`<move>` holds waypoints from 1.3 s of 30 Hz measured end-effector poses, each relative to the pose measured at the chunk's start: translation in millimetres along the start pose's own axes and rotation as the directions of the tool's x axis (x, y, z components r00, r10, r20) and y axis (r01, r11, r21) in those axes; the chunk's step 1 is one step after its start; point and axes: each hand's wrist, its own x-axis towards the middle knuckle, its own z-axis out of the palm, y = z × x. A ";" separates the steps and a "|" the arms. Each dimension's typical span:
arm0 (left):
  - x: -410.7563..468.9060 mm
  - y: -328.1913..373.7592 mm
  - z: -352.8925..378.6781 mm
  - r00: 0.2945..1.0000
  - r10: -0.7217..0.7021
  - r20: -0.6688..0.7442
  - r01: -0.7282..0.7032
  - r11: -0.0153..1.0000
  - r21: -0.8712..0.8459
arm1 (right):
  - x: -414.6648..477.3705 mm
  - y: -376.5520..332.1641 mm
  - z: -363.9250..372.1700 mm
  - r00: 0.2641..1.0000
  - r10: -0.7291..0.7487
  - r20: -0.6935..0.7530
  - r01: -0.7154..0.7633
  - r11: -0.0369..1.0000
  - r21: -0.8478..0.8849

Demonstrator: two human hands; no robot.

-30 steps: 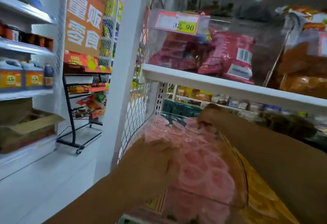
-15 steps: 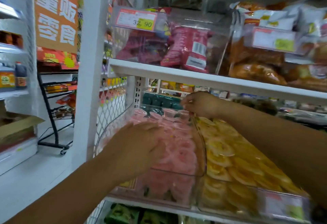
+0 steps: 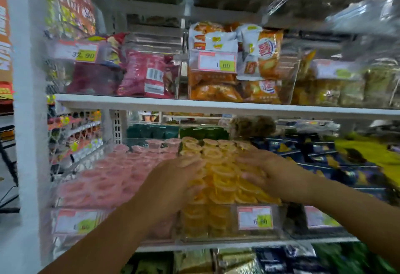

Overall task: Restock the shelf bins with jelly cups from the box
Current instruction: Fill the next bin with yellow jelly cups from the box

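Observation:
Two clear shelf bins stand side by side on the middle shelf. The left bin [image 3: 71, 221] is full of pink jelly cups [image 3: 112, 178]. The right bin [image 3: 225, 228] is full of yellow jelly cups [image 3: 220, 172]. My left hand [image 3: 173, 180] lies flat on the yellow cups at the bin's left side, fingers spread and nearly straight. My right hand [image 3: 270, 172] lies flat on the yellow cups at the bin's right side, fingers stretched leftward. Neither hand holds a cup. The box is out of view.
The white shelf board [image 3: 194, 106] just above the bins carries clear bins of red [image 3: 145, 74] and orange snack bags [image 3: 218, 91]. Dark blue packets [image 3: 324, 161] fill the bin to the right. A white upright post [image 3: 30, 122] stands at the left.
Both hands have left the pink jelly cup bin and moved right onto the yellow cups. The view has swung right and pulled back.

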 end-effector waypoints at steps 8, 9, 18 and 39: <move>-5.7 -9.7 -2.1 0.999 -0.040 -0.034 0.038 0.998 -0.057 | 21.9 -19.2 34.4 0.990 -0.103 -0.098 0.095 0.992 -0.082; -6.2 -9.2 -2.6 0.998 -0.046 -0.037 0.043 0.997 -0.068 | 23.9 -22.0 36.2 0.987 -0.107 -0.117 0.098 0.992 -0.079; -5.2 1.7 -1.2 0.999 -0.047 -0.013 0.047 0.999 0.014 | 19.3 -16.4 34.9 0.992 -0.069 -0.107 0.069 0.998 -0.007; 25.7 39.8 22.5 0.985 -0.168 0.028 0.162 0.978 0.134 | -0.2 16.0 13.1 1.000 -0.021 -0.016 0.021 1.000 -0.009</move>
